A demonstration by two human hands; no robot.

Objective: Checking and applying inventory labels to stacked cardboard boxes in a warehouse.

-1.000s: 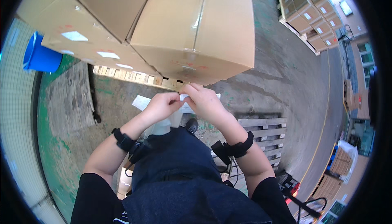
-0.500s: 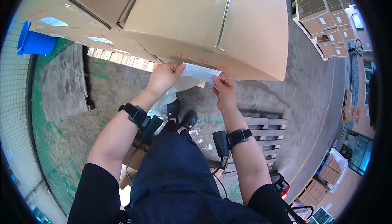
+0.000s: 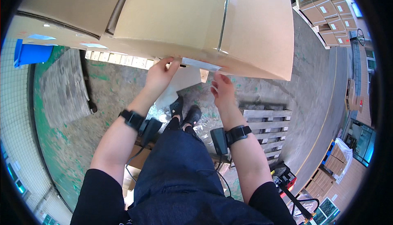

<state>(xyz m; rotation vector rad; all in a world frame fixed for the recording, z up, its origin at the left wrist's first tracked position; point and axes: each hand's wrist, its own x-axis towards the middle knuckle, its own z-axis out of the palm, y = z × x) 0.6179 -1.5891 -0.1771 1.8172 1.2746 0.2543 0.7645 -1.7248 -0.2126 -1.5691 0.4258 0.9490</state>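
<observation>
A white paper label (image 3: pixel 201 64) lies along the near side of a large cardboard box (image 3: pixel 172 20), just below its top edge. At the label's left end is my left hand (image 3: pixel 160 75), its thumb and forefinger pinched there. My right hand (image 3: pixel 224 89) is at the label's right corner with curled fingers, and the fingertips there are slightly blurred. The label looks stretched between the two hands, close against the cardboard; whether it sticks to it I cannot tell. Clear tape runs over the box's seam.
Another cardboard box (image 3: pixel 73 3) adjoins on the left. Pale pallet wood (image 3: pixel 118 58) shows beneath the boxes. Wooden pallets lie at left (image 3: pixel 65 89) and right (image 3: pixel 266 125) on the floor. A blue bin (image 3: pixel 35 54) stands far left; stacked cartons (image 3: pixel 323 12) stand far right.
The label has tipped closer to the box's side and looks narrower. My left hand has shifted slightly left and up. The view has moved a little, so the box edge sits differently.
</observation>
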